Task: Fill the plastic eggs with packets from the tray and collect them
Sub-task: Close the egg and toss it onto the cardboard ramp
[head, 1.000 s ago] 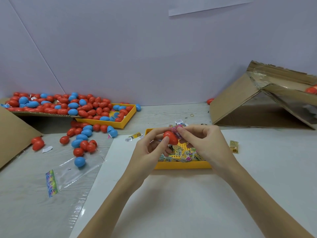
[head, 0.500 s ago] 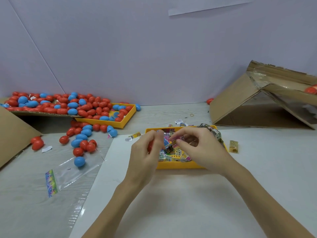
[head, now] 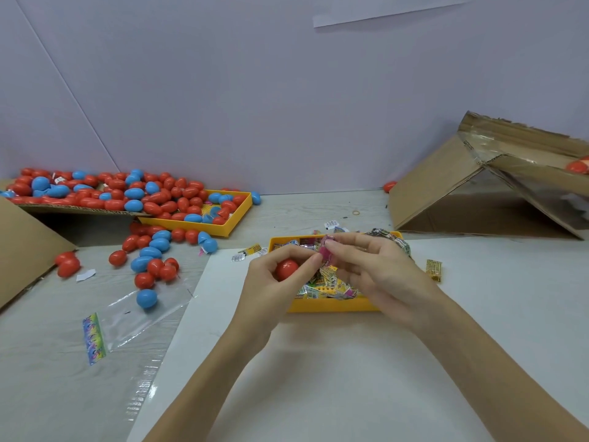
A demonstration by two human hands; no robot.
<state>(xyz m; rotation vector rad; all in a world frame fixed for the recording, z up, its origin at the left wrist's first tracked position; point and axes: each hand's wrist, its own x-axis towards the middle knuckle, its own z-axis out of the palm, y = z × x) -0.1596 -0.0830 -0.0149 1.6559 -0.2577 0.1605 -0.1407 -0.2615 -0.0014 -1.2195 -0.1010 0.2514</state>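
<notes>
From my head camera, my left hand (head: 271, 279) cups a red egg (head: 286, 269), fingers curled round it. My right hand (head: 366, 266) pinches a pink packet (head: 326, 254) just right of the egg and slightly above, both over the yellow tray (head: 331, 306) of packets. I judge the packet must travel left and down into the egg; whether it stands open, I cannot tell.

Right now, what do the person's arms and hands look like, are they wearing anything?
Both forearms are bare, with no sleeves in view. The left hand and right hand wear no gloves, and no rings, watch or bracelet show. Fingernails are short and plain.
</notes>
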